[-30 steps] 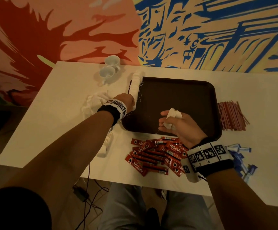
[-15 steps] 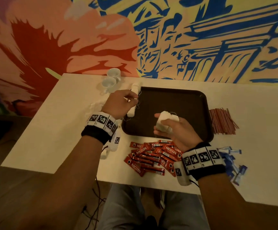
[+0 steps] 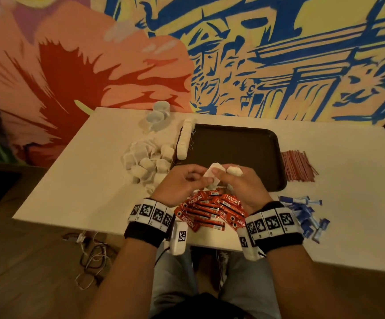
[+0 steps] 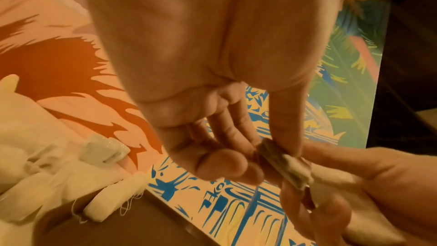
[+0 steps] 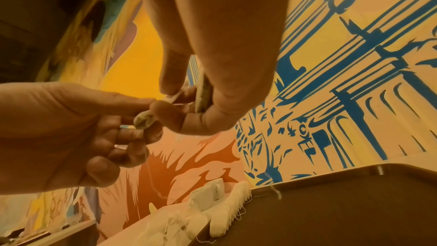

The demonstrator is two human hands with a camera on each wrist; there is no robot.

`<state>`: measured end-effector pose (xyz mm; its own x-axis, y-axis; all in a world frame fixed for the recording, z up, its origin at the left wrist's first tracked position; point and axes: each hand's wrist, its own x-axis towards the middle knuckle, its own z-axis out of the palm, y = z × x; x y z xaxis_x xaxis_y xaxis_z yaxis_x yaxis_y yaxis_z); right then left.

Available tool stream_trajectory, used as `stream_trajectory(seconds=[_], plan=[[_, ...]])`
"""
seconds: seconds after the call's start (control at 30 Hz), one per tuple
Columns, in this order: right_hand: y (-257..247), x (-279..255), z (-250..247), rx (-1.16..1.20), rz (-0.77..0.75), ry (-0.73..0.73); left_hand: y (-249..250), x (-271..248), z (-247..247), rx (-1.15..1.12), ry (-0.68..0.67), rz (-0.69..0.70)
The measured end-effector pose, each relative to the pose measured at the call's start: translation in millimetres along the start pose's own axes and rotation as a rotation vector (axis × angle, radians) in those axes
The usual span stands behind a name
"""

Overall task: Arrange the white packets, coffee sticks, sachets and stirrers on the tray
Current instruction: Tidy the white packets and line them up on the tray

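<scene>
A painted mural (image 3: 278,54) fills the wall behind a white bench (image 3: 76,180), and I'm looking down at a dark tray (image 3: 237,148) set square on it. Both my hands meet just over the tray's near edge. My left hand (image 3: 182,183) has thumb and forefinger pinching a white packet (image 3: 212,172); its other fingers (image 4: 227,164) are curled loosely under. My right hand (image 3: 242,187) pinches the same packet from the other side, and holds a second packet (image 3: 234,170) folded against its fingers. A thin thread hangs down from the pinch in the right wrist view.

On the tray itself, a row of packets (image 3: 184,140) stands along the left rim, threads trailing. A loose pile of packets (image 3: 145,162) lies on the bench just left of the tray. The red coffee sticks (image 3: 209,210) sit in a heap under my wrists, off the tray. The red stirrers (image 3: 298,165) lie beside the tray's right edge, and the blue sachets (image 3: 304,215) are scattered near my right wrist. Two cups (image 3: 158,113) sit at the far-left corner.
</scene>
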<state>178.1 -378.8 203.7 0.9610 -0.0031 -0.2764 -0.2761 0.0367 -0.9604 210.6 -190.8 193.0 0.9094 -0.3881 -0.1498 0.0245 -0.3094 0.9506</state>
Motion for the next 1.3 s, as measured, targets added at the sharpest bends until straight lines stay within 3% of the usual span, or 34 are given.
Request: stream_trajectory(seconds=[0.2, 0.37, 0.73, 0.93, 1.1, 1.3], plan=[[3, -12, 1, -0.08, -0.021, 0.005, -5, -19, 8, -0.018, -0.004, 0.012], [-7, -17, 1, -0.163, -0.082, -0.126, -3, -23, 2, 0.095, -0.032, 0.067], [-5, -12, 4, -0.23, -0.111, -0.083, -6, -28, 5, 0.18, -0.057, 0.008], [-1, 7, -4, 0.023, 0.104, 0.114, -20, -23, -19, 0.185, 0.04, -0.006], [-1, 12, -9, 0.273, 0.154, 0.058, -4, -14, -53, 0.185, 0.186, 0.054], [-8, 17, -4, 0.153, 0.215, 0.025, 28, 24, -102, 0.391, 0.307, 0.101]])
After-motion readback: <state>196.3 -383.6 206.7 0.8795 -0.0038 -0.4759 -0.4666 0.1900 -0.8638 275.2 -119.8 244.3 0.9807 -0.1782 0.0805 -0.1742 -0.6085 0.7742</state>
